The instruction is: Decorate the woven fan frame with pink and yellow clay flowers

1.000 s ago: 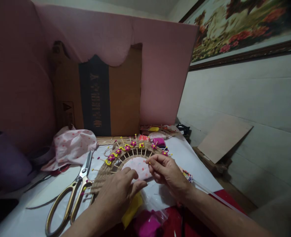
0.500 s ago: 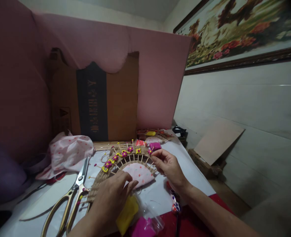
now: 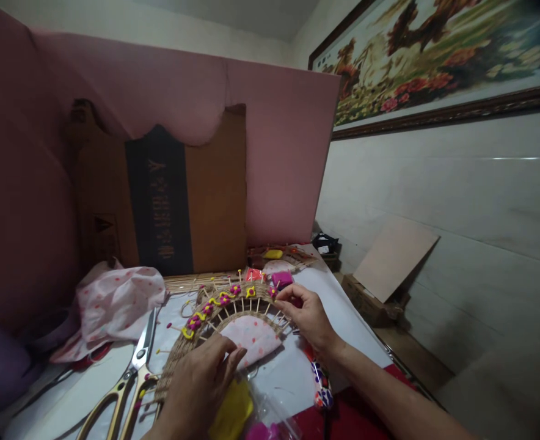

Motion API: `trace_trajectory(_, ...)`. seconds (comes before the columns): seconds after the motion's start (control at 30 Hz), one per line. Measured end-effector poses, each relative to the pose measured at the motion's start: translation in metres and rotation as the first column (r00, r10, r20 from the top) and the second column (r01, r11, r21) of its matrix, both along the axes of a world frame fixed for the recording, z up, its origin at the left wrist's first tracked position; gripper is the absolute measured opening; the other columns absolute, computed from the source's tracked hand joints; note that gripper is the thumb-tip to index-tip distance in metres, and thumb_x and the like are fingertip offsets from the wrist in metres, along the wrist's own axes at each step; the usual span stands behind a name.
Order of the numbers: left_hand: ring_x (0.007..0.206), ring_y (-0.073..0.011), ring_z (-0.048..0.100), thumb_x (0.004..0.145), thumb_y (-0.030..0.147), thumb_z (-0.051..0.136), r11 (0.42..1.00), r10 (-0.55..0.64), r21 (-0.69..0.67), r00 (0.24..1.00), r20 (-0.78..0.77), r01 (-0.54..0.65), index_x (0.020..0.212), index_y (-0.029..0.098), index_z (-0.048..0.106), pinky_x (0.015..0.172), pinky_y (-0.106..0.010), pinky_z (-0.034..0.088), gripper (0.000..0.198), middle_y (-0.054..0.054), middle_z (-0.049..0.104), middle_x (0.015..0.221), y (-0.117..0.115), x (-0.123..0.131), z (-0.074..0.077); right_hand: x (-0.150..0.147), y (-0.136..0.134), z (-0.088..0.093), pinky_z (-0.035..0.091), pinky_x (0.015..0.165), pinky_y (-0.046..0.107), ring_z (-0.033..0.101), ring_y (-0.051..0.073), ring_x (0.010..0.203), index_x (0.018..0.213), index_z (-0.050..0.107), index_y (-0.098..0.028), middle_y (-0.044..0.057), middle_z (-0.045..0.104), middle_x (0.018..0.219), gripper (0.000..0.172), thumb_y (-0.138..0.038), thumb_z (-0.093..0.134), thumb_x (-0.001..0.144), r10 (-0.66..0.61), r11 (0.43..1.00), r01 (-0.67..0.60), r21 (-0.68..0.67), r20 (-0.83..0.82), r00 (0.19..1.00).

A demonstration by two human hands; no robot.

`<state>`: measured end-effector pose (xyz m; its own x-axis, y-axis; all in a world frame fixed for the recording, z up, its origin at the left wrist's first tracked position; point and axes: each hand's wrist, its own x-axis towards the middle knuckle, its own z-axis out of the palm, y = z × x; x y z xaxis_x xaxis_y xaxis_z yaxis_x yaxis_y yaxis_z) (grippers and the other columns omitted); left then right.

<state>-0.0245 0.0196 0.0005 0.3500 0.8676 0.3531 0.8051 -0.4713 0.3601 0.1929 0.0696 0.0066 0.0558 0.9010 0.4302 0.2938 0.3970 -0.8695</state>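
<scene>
An arched piece woven from jute cord over thin sticks (image 3: 178, 348) lies in front of me, with spokes around a dotted pink fabric half-round (image 3: 251, 338). Magenta and yellow clay flowers (image 3: 224, 299) and yellow squiggles run along its band. My right hand (image 3: 311, 321) pinches at the band's right side, its fingertips beside a magenta flower (image 3: 273, 291); whatever they hold is too small to make out. Over the lower left of the arch is my left hand (image 3: 201, 382), thumb and index finger curled close together beside the fabric. What lies between them is hidden.
Gold-handled scissors (image 3: 135, 366) lie open at left by crumpled dotted cloth (image 3: 118, 299). Yellow clay (image 3: 233, 409) and magenta clay (image 3: 263, 431) in clear bags are near me. A patterned-handled tool (image 3: 321, 385) lies right. A cardboard box (image 3: 217, 201) stands behind.
The view has shifted, so the scene sits a little further left and lower. Both hands keep nearly the same places at the woven arch, the right one still pinching by the flower.
</scene>
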Motion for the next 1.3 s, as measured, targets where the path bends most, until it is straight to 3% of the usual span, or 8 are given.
trace_trajectory(0.2,0.058,-0.0152,0.058,0.088,0.033,0.042,1.0,0.008,0.027,1.0,-0.009,-0.008,0.071,0.021,0.056,0.054,-0.025,0.039,0.025,-0.001,0.063,0.066,0.002,-0.001,-0.003,0.0,0.026,0.014,0.037,0.061,0.025,0.05,0.014,0.067,0.065,0.066,-0.02,0.0,0.059,0.072,0.005,-0.017,0.065,0.07,-0.057,0.994,0.029,0.107,0.265,0.962)
trace_trajectory(0.4,0.063,-0.0171,0.062,0.09,0.032,0.039,0.997,-0.011,-0.077,0.999,-0.033,0.008,0.072,0.021,0.057,0.055,-0.026,0.042,0.027,-0.004,0.066,0.073,0.002,-0.001,-0.005,-0.018,0.037,0.006,0.036,0.066,0.027,0.052,0.016,0.071,0.068,0.064,-0.019,0.0,0.062,0.069,0.008,-0.011,0.063,0.07,-0.042,0.992,-0.005,0.128,0.366,0.93)
trace_trajectory(0.6,0.063,-0.0171,0.061,0.091,0.032,0.034,0.996,-0.022,-0.086,0.999,-0.035,0.019,0.073,0.02,0.055,0.055,-0.027,0.044,0.03,-0.006,0.064,0.074,0.002,-0.003,-0.006,-0.024,0.046,0.005,0.035,0.069,0.029,0.051,0.017,0.074,0.067,0.062,-0.019,0.001,0.06,0.071,0.013,-0.007,0.062,0.071,-0.025,0.984,-0.06,0.166,0.468,0.884)
trace_trajectory(1.0,0.056,-0.0146,0.058,0.09,0.028,0.039,0.998,-0.052,0.038,0.999,-0.002,0.052,0.07,0.02,0.053,0.048,-0.024,0.041,0.026,-0.002,0.061,0.068,0.006,-0.005,-0.017,-0.021,0.062,-0.006,0.036,0.072,0.03,0.051,0.018,0.078,0.066,0.061,-0.019,0.001,0.059,0.075,0.015,-0.006,0.067,0.07,-0.008,0.974,-0.112,0.196,0.525,0.851)
trace_trajectory(1.3,0.053,-0.0156,0.058,0.087,0.026,0.044,0.996,-0.047,0.082,0.999,0.015,0.046,0.066,0.02,0.053,0.045,-0.025,0.04,0.023,-0.001,0.06,0.064,0.007,-0.004,-0.018,-0.014,0.059,0.001,0.037,0.072,0.03,0.052,0.018,0.077,0.067,0.059,-0.019,0.001,0.06,0.074,0.012,-0.014,0.07,0.071,-0.026,0.976,-0.098,0.197,0.543,0.839)
